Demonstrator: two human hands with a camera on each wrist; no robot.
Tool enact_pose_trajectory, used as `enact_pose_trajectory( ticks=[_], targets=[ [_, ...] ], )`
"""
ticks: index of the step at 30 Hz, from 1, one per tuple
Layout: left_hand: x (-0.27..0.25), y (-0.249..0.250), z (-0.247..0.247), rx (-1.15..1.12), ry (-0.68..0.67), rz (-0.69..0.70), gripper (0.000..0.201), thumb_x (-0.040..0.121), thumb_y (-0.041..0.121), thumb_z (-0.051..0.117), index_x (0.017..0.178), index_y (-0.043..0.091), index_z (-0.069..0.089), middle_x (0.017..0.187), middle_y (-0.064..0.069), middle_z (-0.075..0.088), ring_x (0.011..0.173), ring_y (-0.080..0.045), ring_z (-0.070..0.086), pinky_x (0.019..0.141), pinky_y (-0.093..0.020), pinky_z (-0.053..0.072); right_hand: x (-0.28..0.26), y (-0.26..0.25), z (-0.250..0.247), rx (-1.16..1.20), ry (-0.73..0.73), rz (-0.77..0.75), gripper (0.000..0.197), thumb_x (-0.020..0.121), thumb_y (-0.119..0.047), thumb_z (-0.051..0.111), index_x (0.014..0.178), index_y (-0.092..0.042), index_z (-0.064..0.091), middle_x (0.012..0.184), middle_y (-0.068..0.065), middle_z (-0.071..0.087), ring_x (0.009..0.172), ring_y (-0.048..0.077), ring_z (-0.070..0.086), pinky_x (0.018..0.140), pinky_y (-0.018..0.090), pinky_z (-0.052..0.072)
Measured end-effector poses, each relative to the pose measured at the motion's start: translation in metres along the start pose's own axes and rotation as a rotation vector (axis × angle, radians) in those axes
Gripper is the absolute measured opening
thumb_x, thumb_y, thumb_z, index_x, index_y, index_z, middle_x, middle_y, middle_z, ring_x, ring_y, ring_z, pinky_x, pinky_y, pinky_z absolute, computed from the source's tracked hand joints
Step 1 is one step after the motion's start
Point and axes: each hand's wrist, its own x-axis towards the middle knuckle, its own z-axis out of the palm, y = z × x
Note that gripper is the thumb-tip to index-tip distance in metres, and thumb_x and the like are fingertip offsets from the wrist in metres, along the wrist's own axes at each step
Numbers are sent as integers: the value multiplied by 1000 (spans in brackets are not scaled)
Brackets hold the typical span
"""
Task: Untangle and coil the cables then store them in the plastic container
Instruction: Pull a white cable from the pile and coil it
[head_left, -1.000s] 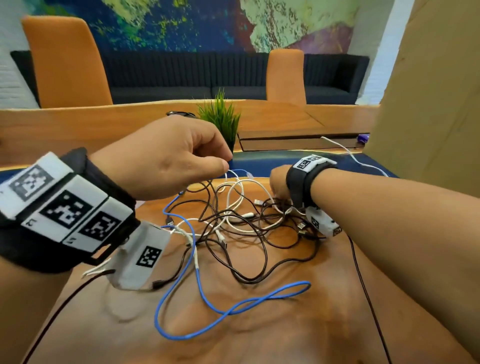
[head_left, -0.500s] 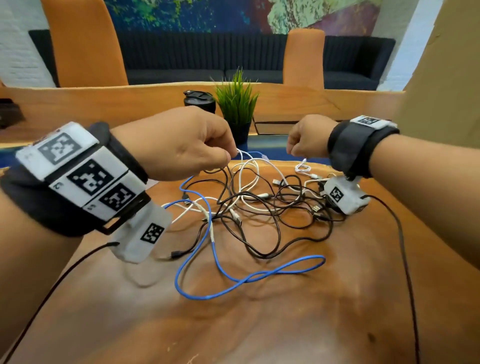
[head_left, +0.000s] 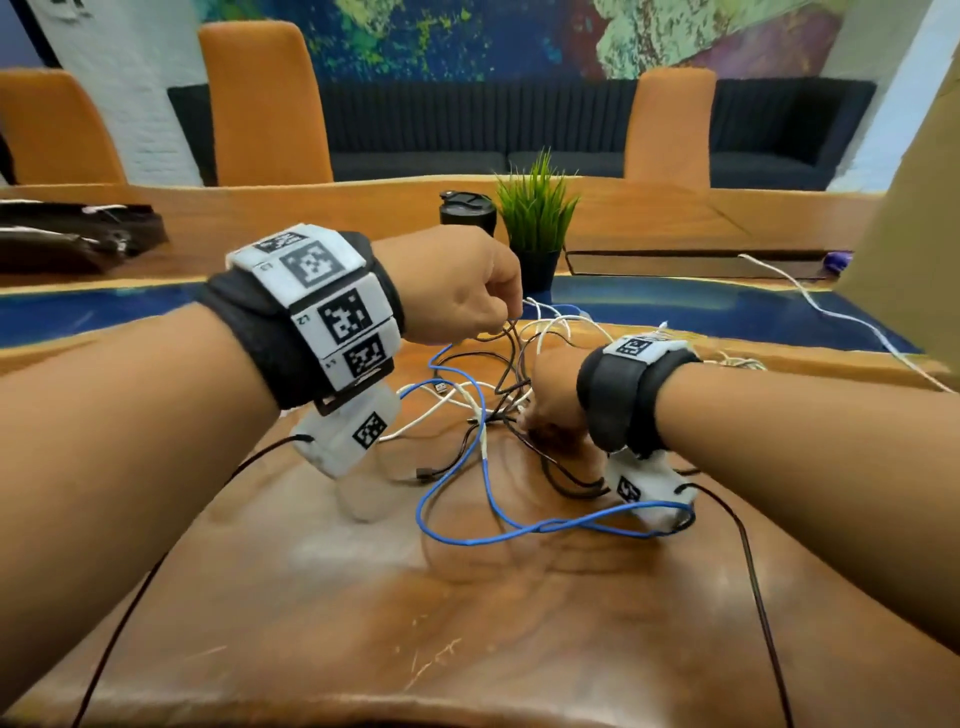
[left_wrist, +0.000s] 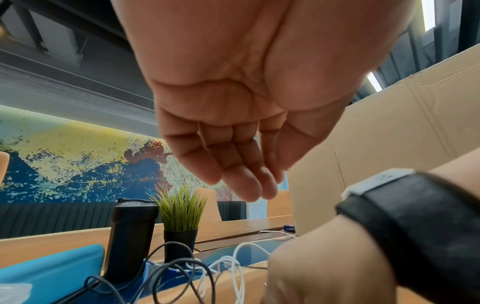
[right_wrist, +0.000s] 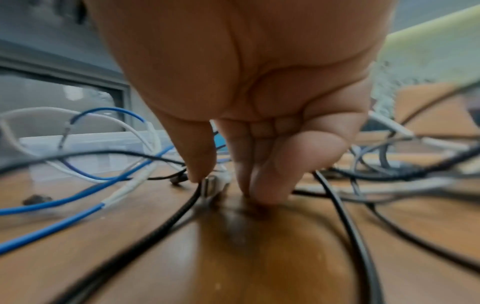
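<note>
The wooden table (head_left: 467, 623) is showing a glossy, varnished grain with fine scratches. The blue cable (head_left: 519, 530) is looking smooth and plastic-coated, a black cable (left_wrist: 210, 275) braided and matt. The far right cardboard (left_wrist: 389, 127) is looking dull and creased.

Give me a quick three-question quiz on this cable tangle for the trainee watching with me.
1. True or false: the blue cable is coiled.
2. Which hand has its fingertips down at the table? A left, B right.
3. Fill in: beside the black cup stands a potted ____.
Key: 1 false, it lies in loose loops. 2 B, the right hand. 3 plant.
</note>
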Motion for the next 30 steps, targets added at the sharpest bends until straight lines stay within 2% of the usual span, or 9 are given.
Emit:
enact_pose_trajectory(
  ticks=[4,7,10,14,18,21,23,26,30],
  targets=[
    [-7,-4,3,-18,-17,-5,16,93,18,58,102,27,68,90,11,70,81,-4,62,74,-28,53,3,-2,3,55,-56,29,40,82,-46,69,100,-11,68,98,8,69,91,27,65,83,38,55],
    [-13,-12,6,40,-34,-42,16,93,20,57,102,26,68,82,15,63,76,-5,57,67,-24,47,-1,4,0,122,-13,44,24,81,-38,68,81,-14,68,80,5,68,70,19,62,66,32,53],
    [-19,-24,12,163,-143,-109,17,92,26,58,105,23,69,92,9,66,83,-15,59,78,-31,51,-12,7,-10,180,-30,48,23,84,-29,63,68,-11,64,68,4,63,58,17,56,57,27,48],
    [-25,-40,23,284,-276,-232,38,85,44,64,114,19,63,94,0,70,93,-23,63,84,-36,54,-24,21,-40,697,33,129,15,80,-9,57,66,-7,60,51,5,48,35,14,39,39,16,30],
    [-29,-51,41,371,-219,-242,58,73,40,75,120,19,50,82,1,55,91,-25,61,77,-35,53,-35,35,-54,664,-2,141,16,79,-10,61,64,-6,62,51,7,52,37,17,43,41,18,33],
    [-30,-59,45,364,-239,-241,57,75,23,77,124,17,48,105,-7,64,95,-27,61,80,-37,52,-37,31,-36,163,14,124,22,81,-26,68,69,-8,68,65,7,67,57,22,62,54,28,52],
    [-30,-66,47,350,-224,-227,57,76,18,76,125,16,47,112,-10,63,96,-28,60,81,-38,51,-37,25,-32,-37,194,107,32,81,-46,65,73,-15,68,73,4,66,72,25,63,64,30,53],
    [-34,-77,46,168,-225,-269,58,77,25,79,126,19,48,109,-5,66,90,-24,61,79,-33,50,-41,9,-45,-4,376,-21,30,88,-44,59,86,-17,72,88,5,68,82,25,61,66,29,46],
    [-39,-94,36,207,-199,-305,51,79,34,76,124,24,54,116,4,61,105,-19,58,87,-29,47,-38,-16,-63,4,388,-155,23,91,-35,58,94,-17,73,92,2,68,87,23,61,71,28,46]
  ],
)
